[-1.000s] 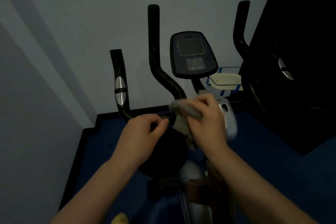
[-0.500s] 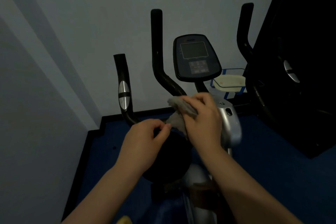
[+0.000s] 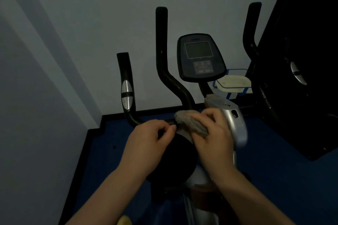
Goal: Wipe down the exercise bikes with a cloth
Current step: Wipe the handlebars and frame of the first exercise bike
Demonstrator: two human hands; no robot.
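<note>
A: Where is the cloth (image 3: 190, 123)?

B: Bunched in our right hand (image 3: 213, 137) — fingers curled around it, at the exercise bike (image 3: 199, 56), where the black handlebar joins the silver column.

A: And our left hand (image 3: 146, 144)?

B: Curled at the handlebar crossbar — whether it grips the bar, we cannot tell.

Crumpled grey cloth (image 3: 190, 123) lies apparently against the black-and-silver exercise bike (image 3: 232, 120) handlebar.
</note>
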